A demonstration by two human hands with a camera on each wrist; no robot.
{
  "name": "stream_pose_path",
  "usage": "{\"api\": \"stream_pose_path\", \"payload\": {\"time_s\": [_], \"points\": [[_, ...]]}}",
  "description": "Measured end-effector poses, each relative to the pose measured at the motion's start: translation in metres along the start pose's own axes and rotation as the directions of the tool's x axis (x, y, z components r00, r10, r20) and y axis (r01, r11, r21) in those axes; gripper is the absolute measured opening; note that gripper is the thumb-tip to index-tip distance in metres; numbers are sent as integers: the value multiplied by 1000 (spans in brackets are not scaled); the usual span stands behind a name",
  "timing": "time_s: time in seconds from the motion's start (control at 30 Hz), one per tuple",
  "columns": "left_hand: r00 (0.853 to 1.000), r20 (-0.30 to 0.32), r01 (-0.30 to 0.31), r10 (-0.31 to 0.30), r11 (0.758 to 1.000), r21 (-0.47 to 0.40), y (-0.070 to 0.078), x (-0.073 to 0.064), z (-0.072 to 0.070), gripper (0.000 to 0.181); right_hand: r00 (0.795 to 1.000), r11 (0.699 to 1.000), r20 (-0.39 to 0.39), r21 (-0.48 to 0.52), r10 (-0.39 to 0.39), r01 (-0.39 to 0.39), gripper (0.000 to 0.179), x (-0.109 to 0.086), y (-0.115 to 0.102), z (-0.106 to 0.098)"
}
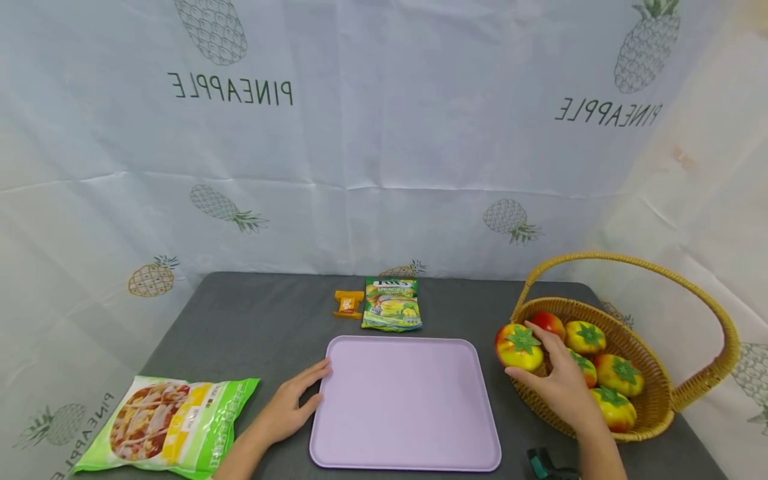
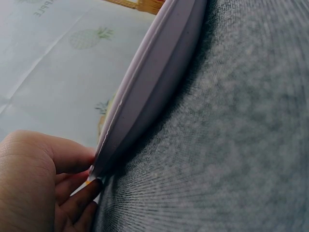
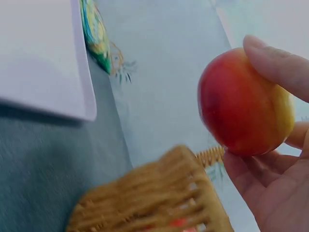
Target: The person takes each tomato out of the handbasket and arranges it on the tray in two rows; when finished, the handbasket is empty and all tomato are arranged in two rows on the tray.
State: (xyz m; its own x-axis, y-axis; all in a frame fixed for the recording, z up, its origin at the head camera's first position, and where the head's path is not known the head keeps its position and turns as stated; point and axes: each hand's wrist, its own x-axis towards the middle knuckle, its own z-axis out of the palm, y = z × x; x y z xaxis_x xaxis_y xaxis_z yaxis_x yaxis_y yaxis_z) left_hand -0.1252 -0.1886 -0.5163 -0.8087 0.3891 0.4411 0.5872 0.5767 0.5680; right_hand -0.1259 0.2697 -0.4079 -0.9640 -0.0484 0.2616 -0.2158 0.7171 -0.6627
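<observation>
My right hand holds a red-and-yellow persimmon with a green star-shaped leaf top. It is raised at the left rim of a wicker basket. Thumb and fingers wrap around the persimmon from opposite sides in the right wrist view. Several more persimmons lie inside the basket. At the left edge of a lilac tray, my left hand has its fingertips against the rim. The left wrist view shows these fingers right at the tray's outer side.
Behind the tray lie a green candy bag and a small orange packet. A large green-and-white food bag lies at the left. Over the basket arches a tall handle. A small black-and-teal object lies near the right forearm.
</observation>
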Motion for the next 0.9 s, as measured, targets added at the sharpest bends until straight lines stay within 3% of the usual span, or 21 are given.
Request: {"api": "stream_pose_path", "payload": {"time_s": [0.37, 0.7, 0.9], "points": [[1000, 14, 23, -23, 1000, 15, -1, -1, 1, 40, 994, 987, -12, 113, -111, 112, 76, 2, -17, 43], [999, 21, 36, -37, 999, 22, 2, 0, -1, 40, 990, 984, 103, 159, -94, 77, 78, 4, -28, 93], [998, 32, 54, -55, 998, 23, 1, 1, 0, 41, 985, 975, 123, 202, -118, 91, 77, 12, -35, 111]]}}
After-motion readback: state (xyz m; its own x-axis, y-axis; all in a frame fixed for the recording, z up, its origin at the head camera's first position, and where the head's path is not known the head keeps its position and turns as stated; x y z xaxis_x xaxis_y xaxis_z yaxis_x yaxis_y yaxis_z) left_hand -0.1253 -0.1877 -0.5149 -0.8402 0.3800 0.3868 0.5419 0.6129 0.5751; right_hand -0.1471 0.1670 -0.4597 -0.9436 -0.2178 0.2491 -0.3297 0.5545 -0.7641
